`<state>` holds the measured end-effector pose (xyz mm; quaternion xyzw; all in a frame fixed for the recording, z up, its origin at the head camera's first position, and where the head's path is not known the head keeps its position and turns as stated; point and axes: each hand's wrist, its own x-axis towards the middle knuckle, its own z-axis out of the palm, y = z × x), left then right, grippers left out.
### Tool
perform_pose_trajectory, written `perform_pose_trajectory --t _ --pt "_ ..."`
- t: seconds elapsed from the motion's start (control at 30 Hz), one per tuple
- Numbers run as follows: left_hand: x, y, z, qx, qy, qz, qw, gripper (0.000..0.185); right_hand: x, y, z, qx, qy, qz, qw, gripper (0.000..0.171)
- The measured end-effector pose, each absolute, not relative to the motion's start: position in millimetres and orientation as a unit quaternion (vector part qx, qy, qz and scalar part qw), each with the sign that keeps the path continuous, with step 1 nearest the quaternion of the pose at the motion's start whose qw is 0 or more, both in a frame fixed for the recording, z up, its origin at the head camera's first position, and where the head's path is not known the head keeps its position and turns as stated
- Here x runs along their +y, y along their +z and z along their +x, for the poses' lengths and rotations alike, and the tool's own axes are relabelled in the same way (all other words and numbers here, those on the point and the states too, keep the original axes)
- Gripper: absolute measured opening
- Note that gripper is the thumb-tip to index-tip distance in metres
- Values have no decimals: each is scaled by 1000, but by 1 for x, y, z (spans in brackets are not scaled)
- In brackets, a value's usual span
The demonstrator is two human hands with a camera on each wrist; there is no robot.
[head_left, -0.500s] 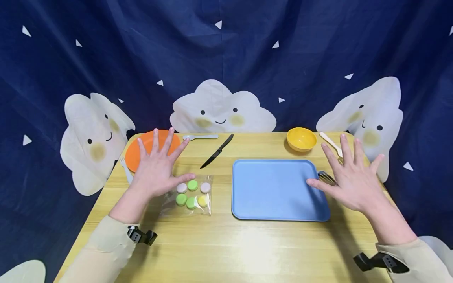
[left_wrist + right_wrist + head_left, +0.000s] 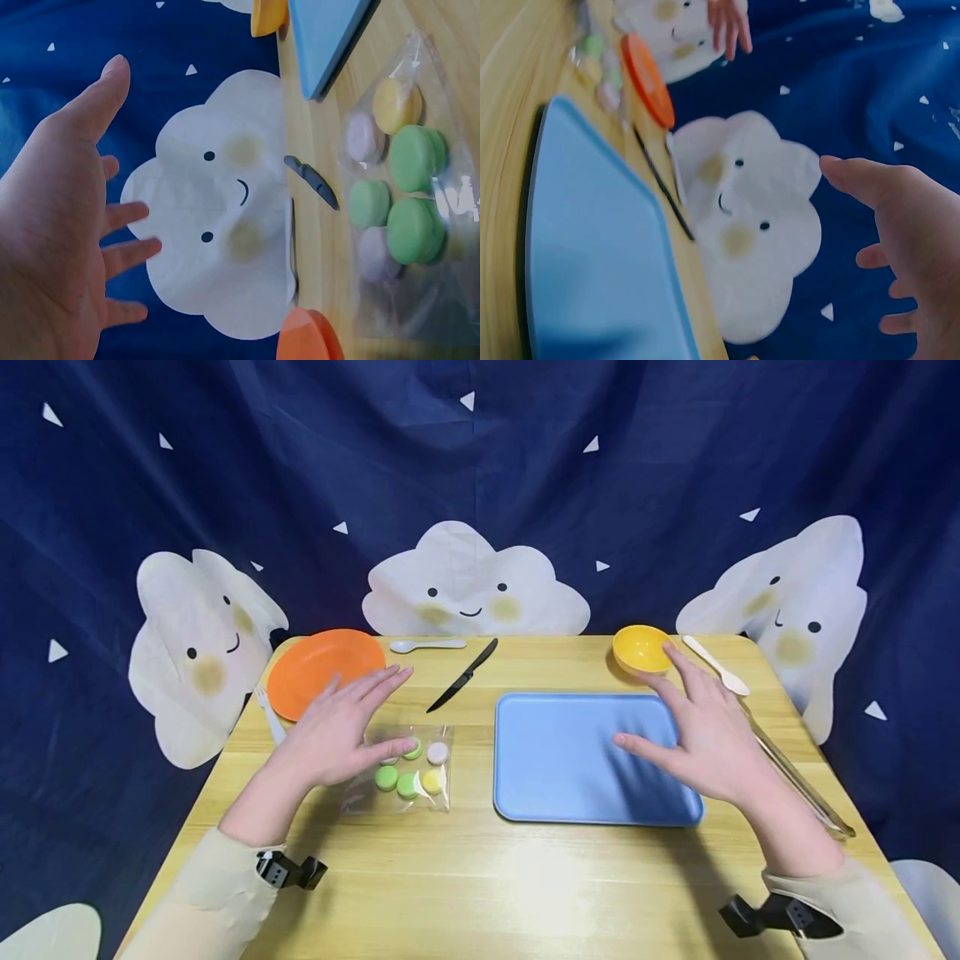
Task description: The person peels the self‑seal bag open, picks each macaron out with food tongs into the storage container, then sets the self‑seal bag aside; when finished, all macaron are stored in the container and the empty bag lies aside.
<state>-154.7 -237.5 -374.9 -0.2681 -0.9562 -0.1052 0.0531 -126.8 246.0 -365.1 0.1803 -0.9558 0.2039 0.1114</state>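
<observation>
My left hand [image 2: 333, 735], fingers straight and thumb out, hovers above the left side of a clear bag [image 2: 442, 802]. Inside the bag lie several macarons [image 2: 411, 230] in green, lilac and yellow. The left wrist view shows an empty palm. Over the right part of a blue tray [image 2: 570, 760], my right hand [image 2: 708, 739] is raised with its fingers spread. Its fingertips overlap a yellow bowl [image 2: 637, 647] in the head view, and nothing is in its grasp. Long metal tongs [image 2: 802, 781] lie partly hidden behind the right hand and forearm.
An orange plate [image 2: 322, 664] sits at the far left, with a pale fork [image 2: 270, 714] by its edge. Along the back lie a grey spoon [image 2: 427, 645] and a black knife [image 2: 463, 677]. A cream spoon [image 2: 716, 665] is at the back right. A blue curtain [image 2: 480, 460] hangs behind the table.
My right hand has moved left, farther over the tray, uncovering the cream spoon and most of the tongs. My left hand has turned and dipped slightly, its fingers closer together.
</observation>
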Motion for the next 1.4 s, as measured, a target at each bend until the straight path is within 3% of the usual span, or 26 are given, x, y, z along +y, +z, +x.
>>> perform_pose_trajectory --t 0.2,0.37,0.83,1.07,1.4 --pt "-245 -386 -151 -941 -174 -288 36 88 220 -371 -130 -908 351 200 110 68" --pt "-253 -404 -150 -933 -222 -284 16 83 201 -386 -137 -865 424 243 116 63" --pt "-268 -468 -149 -902 -337 -268 -25 64 140 -425 -139 -803 525 282 14 63" --pt "-270 -482 -148 -895 -353 -271 -34 64 108 -446 -141 -787 542 291 -41 61" --pt "-274 -496 -149 -902 -343 -257 -50 42 62 -473 -135 -775 533 325 -97 50"
